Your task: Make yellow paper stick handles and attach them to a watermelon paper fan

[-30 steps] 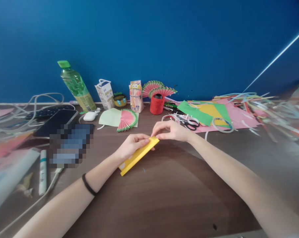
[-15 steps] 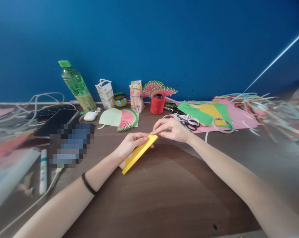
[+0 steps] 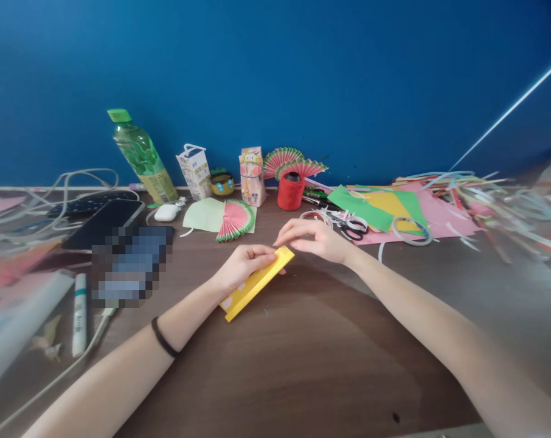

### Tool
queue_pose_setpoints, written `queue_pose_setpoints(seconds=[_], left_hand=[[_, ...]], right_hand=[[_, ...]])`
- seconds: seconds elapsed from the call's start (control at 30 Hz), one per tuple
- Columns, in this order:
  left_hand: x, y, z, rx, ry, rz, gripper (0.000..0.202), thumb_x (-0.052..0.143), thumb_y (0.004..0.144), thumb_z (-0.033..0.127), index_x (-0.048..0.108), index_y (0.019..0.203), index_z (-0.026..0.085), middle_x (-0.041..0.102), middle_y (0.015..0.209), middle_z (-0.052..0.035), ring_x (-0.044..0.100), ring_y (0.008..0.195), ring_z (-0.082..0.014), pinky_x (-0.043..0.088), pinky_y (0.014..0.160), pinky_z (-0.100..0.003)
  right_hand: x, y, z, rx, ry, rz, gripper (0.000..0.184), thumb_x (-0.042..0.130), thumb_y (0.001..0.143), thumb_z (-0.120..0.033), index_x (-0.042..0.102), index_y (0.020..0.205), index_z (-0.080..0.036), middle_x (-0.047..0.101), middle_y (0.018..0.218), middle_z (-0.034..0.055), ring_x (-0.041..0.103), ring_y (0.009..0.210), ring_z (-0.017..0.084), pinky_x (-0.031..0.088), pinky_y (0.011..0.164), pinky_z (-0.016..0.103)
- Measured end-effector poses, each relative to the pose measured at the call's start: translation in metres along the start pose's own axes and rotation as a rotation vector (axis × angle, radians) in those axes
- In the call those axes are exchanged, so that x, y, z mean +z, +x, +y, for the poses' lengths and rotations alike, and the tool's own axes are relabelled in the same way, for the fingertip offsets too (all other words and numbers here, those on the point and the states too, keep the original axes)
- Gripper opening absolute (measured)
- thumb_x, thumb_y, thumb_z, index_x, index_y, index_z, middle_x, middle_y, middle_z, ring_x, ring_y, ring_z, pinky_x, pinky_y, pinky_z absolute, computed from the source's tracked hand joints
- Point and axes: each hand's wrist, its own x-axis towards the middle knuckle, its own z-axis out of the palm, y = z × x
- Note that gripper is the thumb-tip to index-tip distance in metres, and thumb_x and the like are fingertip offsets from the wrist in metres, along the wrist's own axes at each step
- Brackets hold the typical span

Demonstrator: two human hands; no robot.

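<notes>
A folded yellow paper (image 3: 259,285) with pale spots near one edge slants over the brown desk. My left hand (image 3: 242,267) is closed around its upper-left side, the thumb lying on top and a fingertip showing beyond the far edge. My right hand (image 3: 309,238) arches over the paper's far end, with thumb and fingers coming together at its top corner. The exact contact of the right fingertips is partly hidden.
Behind my hands lie a pleated watermelon-like fan (image 3: 236,220), black scissors (image 3: 354,229) and coloured paper sheets (image 3: 367,210). A green bottle (image 3: 143,158) leans at the blue wall. Left are a phone (image 3: 136,264) and a marker (image 3: 79,316).
The yellow paper's upper end has turned slightly toward the right, showing more of its face. My right fingertips have shifted a little left along its top edge.
</notes>
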Motion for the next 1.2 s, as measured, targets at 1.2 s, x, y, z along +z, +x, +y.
queue_pose_setpoints(seconds=[1.2], left_hand=[[0.004,0.003,-0.003,0.031,-0.098,0.083,0.030,0.065,0.072,0.039,0.066,0.089,0.014,0.073,0.077,-0.0059,0.063,0.068,-0.0138,0.046,0.064,-0.022]], right_hand=[[0.007,0.004,0.002,0.363,0.173,0.139,0.033,0.041,0.085,-0.039,0.063,0.082,-0.015,0.061,0.072,0.0030,0.053,0.057,0.011,0.038,0.049,0.023]])
